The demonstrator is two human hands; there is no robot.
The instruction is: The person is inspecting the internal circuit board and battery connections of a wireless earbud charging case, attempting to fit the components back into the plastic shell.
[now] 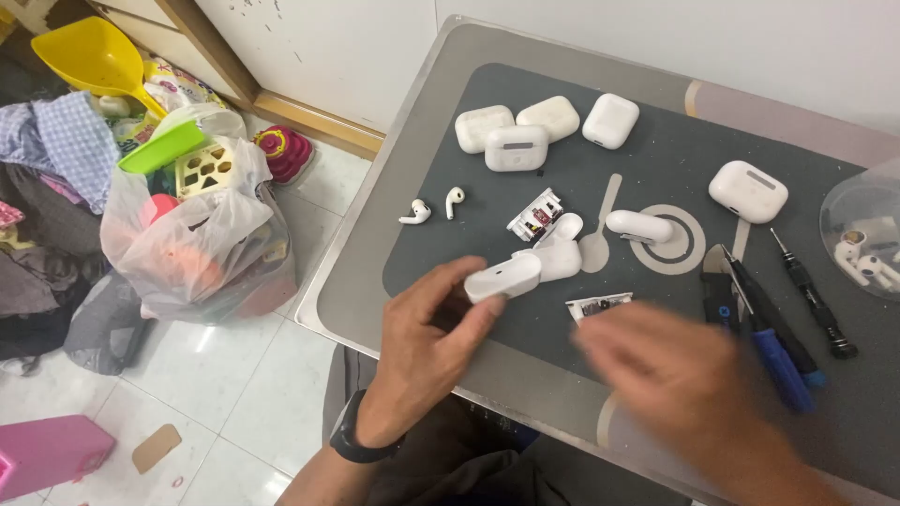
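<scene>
My left hand point(427, 342) pinches a white earbud case shell point(503, 278) between thumb and fingers, just above the dark grey work mat point(656, 159). A second white shell piece point(561, 260) lies right behind it. My right hand point(670, 370) is blurred by motion over the mat's near edge; its fingers look spread with nothing visible in them. Just beyond it lies a small circuit board point(598, 305). A white inner frame with red parts point(536, 216) and a white case lid point(639, 226) rest farther back.
Three white earbud cases point(516, 148) sit at the back, another case point(747, 191) to the right. Two loose earbuds point(432, 205) lie left. Screwdrivers and tweezers point(773, 314) lie right, by a clear bowl of earbuds point(867, 239). A bag of toys point(192, 220) stands on the floor.
</scene>
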